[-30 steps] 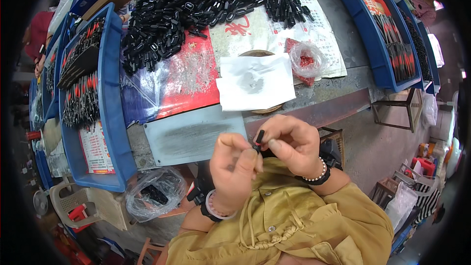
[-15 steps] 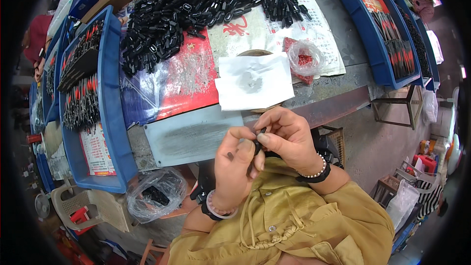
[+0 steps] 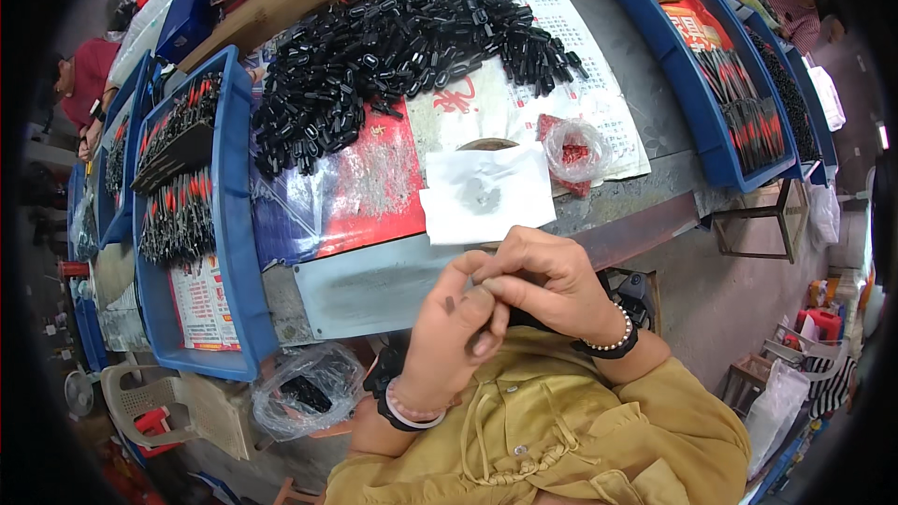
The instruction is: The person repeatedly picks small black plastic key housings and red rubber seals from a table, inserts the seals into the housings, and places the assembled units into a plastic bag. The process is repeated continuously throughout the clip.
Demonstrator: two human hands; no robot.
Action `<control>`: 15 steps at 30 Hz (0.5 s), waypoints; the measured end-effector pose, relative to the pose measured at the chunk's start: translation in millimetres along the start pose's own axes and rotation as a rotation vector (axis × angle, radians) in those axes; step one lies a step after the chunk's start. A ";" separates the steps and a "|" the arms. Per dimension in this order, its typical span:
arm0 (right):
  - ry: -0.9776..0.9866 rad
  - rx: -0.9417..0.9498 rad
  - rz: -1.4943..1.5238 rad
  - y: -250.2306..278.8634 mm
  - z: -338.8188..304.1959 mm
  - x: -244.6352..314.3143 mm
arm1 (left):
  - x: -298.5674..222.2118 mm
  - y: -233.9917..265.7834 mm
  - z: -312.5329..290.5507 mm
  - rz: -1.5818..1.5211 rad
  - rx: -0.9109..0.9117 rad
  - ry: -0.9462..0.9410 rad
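Observation:
My left hand point(image 3: 456, 325) and my right hand point(image 3: 547, 286) meet in front of my chest, fingertips pressed together. A short dark end of a small black part point(image 3: 450, 304) pokes out between the fingers of my left hand; the rest of it is hidden. Thumb and forefinger of my right hand are pinched against the left fingertips, and what lies in that pinch cannot be seen. Just beyond the hands lies a white paper sheet point(image 3: 488, 196) with a grey smudge, over a round thing. A large heap of glossy black plastic parts point(image 3: 374, 65) covers the far table.
Blue trays point(image 3: 248, 290) with rows of black-and-red pieces stand left, and another blue tray point(image 3: 675, 84) stands right. A clear bag of small red bits point(image 3: 575, 151) lies beside the paper. A grey metal plate point(image 3: 365, 290) edges the table. Another person point(image 3: 89, 84) sits far left.
The view has tilted up a little, so the table sits lower in it. My fingers have closed further over the black part, which showed more before.

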State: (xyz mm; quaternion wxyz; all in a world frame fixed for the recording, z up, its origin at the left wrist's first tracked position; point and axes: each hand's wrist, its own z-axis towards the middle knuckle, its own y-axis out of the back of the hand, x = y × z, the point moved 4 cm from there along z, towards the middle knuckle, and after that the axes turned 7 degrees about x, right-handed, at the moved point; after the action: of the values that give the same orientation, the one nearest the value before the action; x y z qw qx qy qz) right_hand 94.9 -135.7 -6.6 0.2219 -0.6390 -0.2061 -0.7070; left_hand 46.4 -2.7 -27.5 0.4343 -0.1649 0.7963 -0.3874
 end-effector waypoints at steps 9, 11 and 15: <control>-0.014 -0.205 0.155 35.5 -6.9 10.9 | -41.8 6.2 4.7 -0.355 -0.079 0.024; -0.029 -0.198 0.150 41.6 -11.4 11.1 | -55.5 4.7 11.7 -0.299 -0.114 -0.002; -0.023 -0.191 0.121 50.0 -20.4 12.7 | -92.5 -5.8 47.9 -0.008 0.047 -0.004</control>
State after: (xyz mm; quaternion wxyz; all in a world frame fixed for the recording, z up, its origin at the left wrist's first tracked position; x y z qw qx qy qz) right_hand 106.1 -188.9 4.4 0.1998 -0.6767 -0.1012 -0.7014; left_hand 137.8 26.4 13.7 0.4381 -0.1583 0.7855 -0.4075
